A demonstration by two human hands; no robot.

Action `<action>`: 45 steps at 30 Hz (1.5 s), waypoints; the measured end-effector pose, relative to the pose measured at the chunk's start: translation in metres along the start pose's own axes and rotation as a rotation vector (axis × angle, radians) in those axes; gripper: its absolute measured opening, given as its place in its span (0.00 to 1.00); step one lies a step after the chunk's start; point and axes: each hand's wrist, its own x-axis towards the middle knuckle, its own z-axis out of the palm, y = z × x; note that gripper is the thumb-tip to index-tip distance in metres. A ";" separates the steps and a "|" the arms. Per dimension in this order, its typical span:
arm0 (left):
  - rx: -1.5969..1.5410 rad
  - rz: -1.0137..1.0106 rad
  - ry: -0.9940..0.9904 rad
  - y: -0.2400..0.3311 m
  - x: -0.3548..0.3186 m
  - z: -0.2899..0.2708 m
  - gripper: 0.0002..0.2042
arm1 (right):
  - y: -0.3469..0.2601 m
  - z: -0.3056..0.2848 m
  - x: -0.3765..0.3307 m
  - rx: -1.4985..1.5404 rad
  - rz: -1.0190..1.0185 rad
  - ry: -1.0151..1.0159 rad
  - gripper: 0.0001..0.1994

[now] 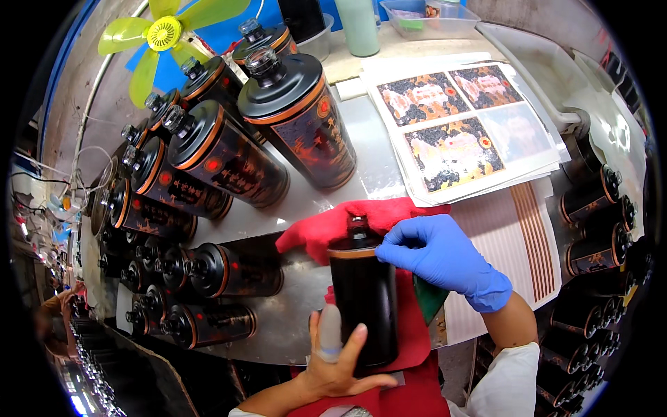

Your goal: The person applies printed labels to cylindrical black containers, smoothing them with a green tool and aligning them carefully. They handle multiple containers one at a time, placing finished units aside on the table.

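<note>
A tall black bottle (364,306) with an orange band near its shoulder stands upright in front of me. My left hand (333,365), bare with a wrapped fingertip, grips its base from below. My right hand (445,258), in a blue glove, rests on the bottle's shoulder beside the neck. A red cloth (333,226) lies behind and under the bottle on the metal worktop (292,320).
Several black bottles (229,163) with printed labels lie in rows on the left. Sheets of colourful labels (451,128) sit at the upper right, more bottles (590,229) at the right edge. A yellow-green fan (164,33) stands at the top left, with a plastic tub (427,17) behind.
</note>
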 end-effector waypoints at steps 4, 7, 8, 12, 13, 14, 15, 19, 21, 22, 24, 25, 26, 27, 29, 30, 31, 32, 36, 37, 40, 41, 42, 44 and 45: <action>0.288 0.085 -0.231 -0.006 0.004 0.011 0.45 | -0.002 0.000 0.000 -0.008 0.009 0.007 0.11; -0.004 0.072 -0.122 -0.022 -0.002 0.011 0.44 | -0.003 -0.005 -0.002 -0.023 0.024 0.029 0.11; -0.100 0.100 -0.114 -0.030 -0.002 0.010 0.44 | -0.002 -0.008 -0.002 -0.028 0.031 0.036 0.11; -0.486 -0.038 -0.109 -0.042 -0.009 -0.002 0.42 | 0.010 -0.015 -0.010 0.128 0.080 0.076 0.10; -0.463 -0.184 -0.038 -0.046 -0.010 -0.010 0.35 | 0.009 -0.016 -0.011 0.133 0.115 0.072 0.10; -0.513 -0.230 0.151 -0.034 0.021 -0.011 0.32 | 0.006 -0.015 -0.011 0.126 0.152 0.074 0.10; -0.547 -0.278 0.342 -0.020 0.061 -0.011 0.30 | 0.006 -0.016 -0.010 0.128 0.184 0.067 0.11; -0.699 -0.318 0.370 -0.023 0.108 -0.002 0.31 | 0.022 -0.021 -0.012 0.326 0.205 0.100 0.13; -0.799 -0.379 0.366 -0.025 0.114 0.003 0.31 | 0.037 -0.023 -0.015 0.481 0.248 0.153 0.15; -0.789 -0.379 0.376 -0.021 0.116 0.003 0.31 | 0.047 -0.025 -0.017 0.497 0.283 0.158 0.18; -0.782 -0.378 0.365 -0.022 0.116 0.005 0.31 | 0.060 -0.027 -0.021 0.607 0.346 0.173 0.20; -0.778 -0.378 0.360 -0.022 0.116 0.006 0.31 | 0.065 -0.027 -0.024 0.662 0.377 0.179 0.21; -0.760 -0.376 0.353 -0.022 0.116 0.007 0.31 | 0.071 -0.027 -0.025 0.685 0.424 0.164 0.22; -0.743 -0.374 0.345 -0.023 0.116 0.008 0.31 | 0.076 -0.028 -0.029 0.722 0.455 0.123 0.23; -0.743 -0.389 0.335 -0.023 0.116 0.009 0.31 | 0.081 -0.028 -0.038 0.789 0.515 0.046 0.24; -0.757 -0.408 0.331 -0.023 0.116 0.009 0.31 | 0.082 -0.025 -0.043 0.804 0.509 0.016 0.23; -0.771 -0.427 0.330 -0.023 0.115 0.010 0.31 | 0.083 -0.023 -0.048 0.817 0.503 -0.015 0.22; -0.718 -0.416 0.321 -0.025 0.114 0.010 0.31 | 0.083 -0.022 -0.052 0.830 0.497 -0.046 0.21; -0.717 -0.388 0.343 -0.027 0.114 0.012 0.31 | 0.068 -0.022 -0.057 0.839 0.344 -0.050 0.22; -0.770 -0.382 0.360 -0.026 0.115 0.011 0.31 | 0.070 -0.022 -0.058 0.845 0.315 -0.005 0.22; -0.821 -0.377 0.328 -0.023 0.115 0.010 0.31 | 0.073 -0.020 -0.063 0.867 0.238 0.131 0.22; -0.733 -0.374 0.317 -0.024 0.114 0.010 0.31 | 0.070 -0.018 -0.064 0.879 0.217 0.177 0.22; -0.644 -0.371 0.308 -0.026 0.114 0.011 0.31 | 0.067 -0.014 -0.065 0.890 0.197 0.222 0.22; -0.464 -0.364 0.289 -0.028 0.113 0.013 0.33 | 0.054 -0.005 -0.066 0.801 0.105 0.308 0.22; -0.371 -0.366 0.279 -0.030 0.112 0.014 0.35 | 0.048 0.001 -0.065 0.756 0.058 0.349 0.22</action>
